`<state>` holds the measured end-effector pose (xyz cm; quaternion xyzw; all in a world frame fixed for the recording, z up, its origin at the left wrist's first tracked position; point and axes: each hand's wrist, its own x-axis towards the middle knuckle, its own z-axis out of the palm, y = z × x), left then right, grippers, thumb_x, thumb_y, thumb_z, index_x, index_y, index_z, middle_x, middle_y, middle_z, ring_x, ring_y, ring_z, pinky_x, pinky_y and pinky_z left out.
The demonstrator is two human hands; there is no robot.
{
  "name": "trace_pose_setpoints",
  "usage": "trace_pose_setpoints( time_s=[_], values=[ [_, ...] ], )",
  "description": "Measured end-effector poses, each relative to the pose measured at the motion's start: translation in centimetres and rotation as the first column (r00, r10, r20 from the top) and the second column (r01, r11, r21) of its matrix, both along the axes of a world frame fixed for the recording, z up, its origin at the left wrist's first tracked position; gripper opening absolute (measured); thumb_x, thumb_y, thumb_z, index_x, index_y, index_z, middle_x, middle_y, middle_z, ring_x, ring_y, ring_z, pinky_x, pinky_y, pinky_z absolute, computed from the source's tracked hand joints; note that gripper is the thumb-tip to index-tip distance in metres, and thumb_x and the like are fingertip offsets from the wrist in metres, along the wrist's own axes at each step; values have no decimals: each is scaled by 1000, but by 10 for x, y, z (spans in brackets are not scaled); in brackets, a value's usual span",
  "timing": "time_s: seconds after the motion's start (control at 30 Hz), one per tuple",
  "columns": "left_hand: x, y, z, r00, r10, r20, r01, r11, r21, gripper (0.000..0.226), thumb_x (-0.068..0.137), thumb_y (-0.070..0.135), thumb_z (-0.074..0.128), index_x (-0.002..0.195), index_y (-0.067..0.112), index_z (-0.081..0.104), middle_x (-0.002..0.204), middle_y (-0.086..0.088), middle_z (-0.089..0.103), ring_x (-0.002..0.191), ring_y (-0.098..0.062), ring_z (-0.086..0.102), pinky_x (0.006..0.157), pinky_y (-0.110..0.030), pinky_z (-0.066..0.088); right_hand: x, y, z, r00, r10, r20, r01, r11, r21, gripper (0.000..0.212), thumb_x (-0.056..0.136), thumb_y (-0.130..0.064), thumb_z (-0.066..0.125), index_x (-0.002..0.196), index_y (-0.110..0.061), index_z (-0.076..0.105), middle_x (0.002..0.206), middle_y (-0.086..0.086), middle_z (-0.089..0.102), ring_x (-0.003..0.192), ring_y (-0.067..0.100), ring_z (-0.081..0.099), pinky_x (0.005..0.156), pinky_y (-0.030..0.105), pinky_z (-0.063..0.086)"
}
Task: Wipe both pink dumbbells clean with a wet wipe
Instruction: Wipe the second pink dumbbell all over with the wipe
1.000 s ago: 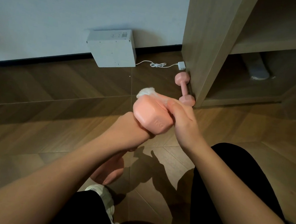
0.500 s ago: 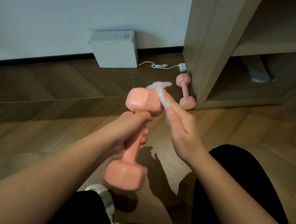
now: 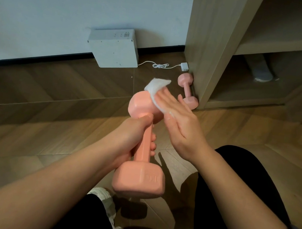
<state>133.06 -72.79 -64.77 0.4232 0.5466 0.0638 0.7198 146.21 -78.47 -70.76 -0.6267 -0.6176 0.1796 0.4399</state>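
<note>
Wood flooring stretched beneath us to a pale wall. Our left hand had its fingers curled round the handle of one pink dumbbell, held upright above the floor. Our right hand lay with straight fingers, pressing the wet wipe against the dumbbell's upper head. The second pink dumbbell lay on the floor against the wooden cabinet.

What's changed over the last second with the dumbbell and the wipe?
The held dumbbell swung from tilted toward the camera to nearly upright, and its lower head is now fully in view. The right hand uncurled from over the top head and now presses the wet wipe with flat fingers against that head's right side. Unchanged: the left hand grips the handle, and the second dumbbell lies against the shelf unit.
</note>
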Motion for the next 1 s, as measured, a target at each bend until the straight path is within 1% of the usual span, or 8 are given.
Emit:
trace_pose_setpoints(
  time_s=[0.07, 0.17, 0.4, 0.5, 0.63, 0.7, 0.9, 1.0],
  values=[
    [-2, 2, 2, 1000, 22, 2, -22, 999, -40, 27, 100, 34, 46, 99, 9, 55, 58, -6, 54, 43, -15, 52, 42, -24, 47, -2, 1, -2, 999, 46, 20, -46, 999, 7, 48, 102, -27, 24, 145, -14, 40, 153, 2, 40, 146, 12, 27, 121, 49, 15],
    [-1, 1, 4, 1000, 27, 3, -27, 996, -83, 26, 100, 33, 47, 90, 9, 54, 56, -6, 54, 41, -16, 51, 42, -22, 47, -1, 7, -3, 994, -11, -108, 8, 1000, -26, 45, 103, -20, 28, 146, -15, 39, 153, -2, 37, 146, 9, 27, 121, 47, 17],
    [-2, 3, 6, 997, 78, 5, -76, 984, -160, 25, 99, 34, 49, 97, 10, 55, 61, -7, 55, 44, -15, 51, 44, -23, 48, -2, 3, -9, 988, 15, -153, -16, 1000, -7, 43, 103, -18, 30, 146, -17, 37, 151, -8, 35, 146, 8, 26, 122, 46, 18],
    [1, 0, 9, 994, 101, 29, -93, 974, -207, 24, 99, 33, 47, 99, 11, 54, 61, -6, 53, 43, -15, 50, 45, -22, 47, 0, 2, -10, 981, -15, -195, 13, 1000, -11, 46, 102, -26, 28, 146, -15, 37, 152, -3, 37, 145, 9, 28, 120, 47, 21],
    [7, -3, 7, 995, 90, 48, -79, 977, -200, 23, 100, 33, 46, 100, 11, 52, 61, -6, 51, 44, -15, 49, 45, -22, 46, -7, 5, -6, 985, 58, -160, -48, 997, 64, 47, 102, -20, 28, 145, -6, 39, 154, 9, 37, 147, 17, 26, 120, 50, 21],
    [8, -4, 6, 994, 103, 47, -91, 973, -213, 22, 99, 32, 47, 98, 11, 53, 61, -6, 51, 44, -15, 48, 46, -21, 46, -3, 6, -8, 968, 13, -249, -9, 1000, 19, 49, 102, -24, 28, 147, -8, 38, 154, 7, 39, 146, 15, 29, 118, 52, 24],
    [3, -1, 8, 982, 144, 124, -113, 967, -230, 19, 95, 30, 49, 96, 11, 51, 61, -5, 50, 43, -14, 47, 46, -22, 45, -4, -6, -12, 926, -19, -377, 14, 1000, -14, 47, 101, -30, 31, 145, -16, 38, 150, 6, 44, 141, 9, 37, 117, 37, 32],
    [4, -4, 5, 965, 183, 188, -135, 960, -244, 18, 94, 30, 49, 88, 13, 49, 59, -4, 47, 41, -13, 44, 44, -22, 43, -9, -3, -8, 931, 20, -364, -3, 999, 46, 47, 101, -22, 30, 145, -7, 38, 152, 10, 41, 144, 14, 34, 119, 40, 28]
  ],
)
